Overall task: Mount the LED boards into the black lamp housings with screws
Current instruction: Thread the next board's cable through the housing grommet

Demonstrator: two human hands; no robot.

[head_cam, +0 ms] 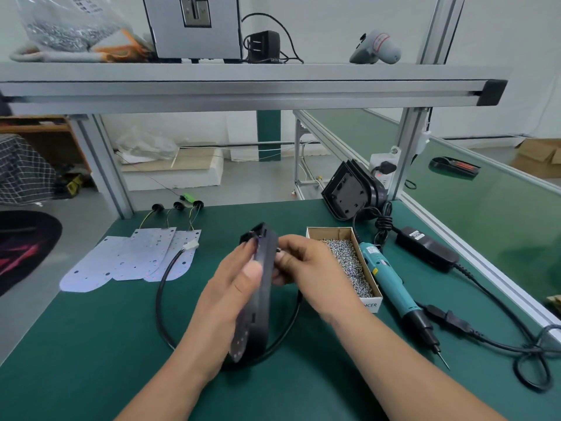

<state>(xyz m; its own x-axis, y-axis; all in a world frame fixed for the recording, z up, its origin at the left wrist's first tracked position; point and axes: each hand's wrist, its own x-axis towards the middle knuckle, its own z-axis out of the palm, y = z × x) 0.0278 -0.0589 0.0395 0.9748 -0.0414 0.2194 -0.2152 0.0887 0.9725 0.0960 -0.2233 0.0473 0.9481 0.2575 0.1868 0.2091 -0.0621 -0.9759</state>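
My left hand point(235, 284) grips a black lamp housing point(258, 302), tilted on edge above the green mat. My right hand point(306, 268) touches the housing's right side, fingers curled and pinching something small and dark there. A black cable point(162, 294) loops from under the housing to a white connector point(190, 246). Three white LED boards point(130, 259) with wires lie overlapped at the left. A cardboard box of screws point(349, 262) sits right of my hands. A teal electric screwdriver point(391, 281) lies beside the box.
More black housings point(352, 192) lean stacked at the back right. A black power adapter point(428, 249) and tangled cords point(516, 344) lie at the right. An aluminium shelf point(243, 86) overhead holds a grey machine, a bag of screws and a plug.
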